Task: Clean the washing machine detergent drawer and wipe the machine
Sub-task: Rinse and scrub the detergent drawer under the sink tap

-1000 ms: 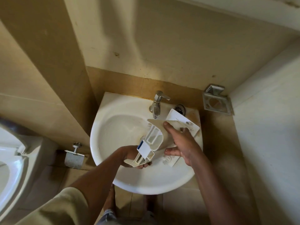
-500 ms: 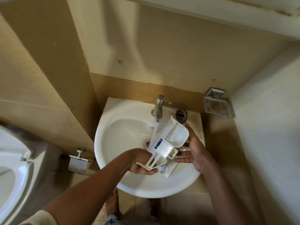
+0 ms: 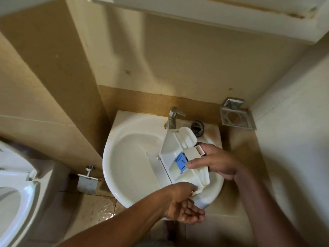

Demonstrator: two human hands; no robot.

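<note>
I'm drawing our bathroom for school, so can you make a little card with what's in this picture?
Place: bathroom sink
Held thing: white detergent drawer, over the basin, far end by the tap
Blue part: flap inside drawer
Right hand: holds drawer, thumb on top
Left hand: at drawer's near end, grip unclear
Water: cannot tell if running

Dim, warm and soft. Brightest on the right wall (image 3: 293,131); darkest in the shadow left of the sink (image 3: 114,175). Broad soft shadows across the far wall (image 3: 178,59). Faint sheen on the tap (image 3: 173,116). Bowed at the edges by the wide lens. Sharpest around the drawer (image 3: 178,148). Smeared by motion at the toilet (image 3: 14,184) and left hand (image 3: 185,209).
</note>
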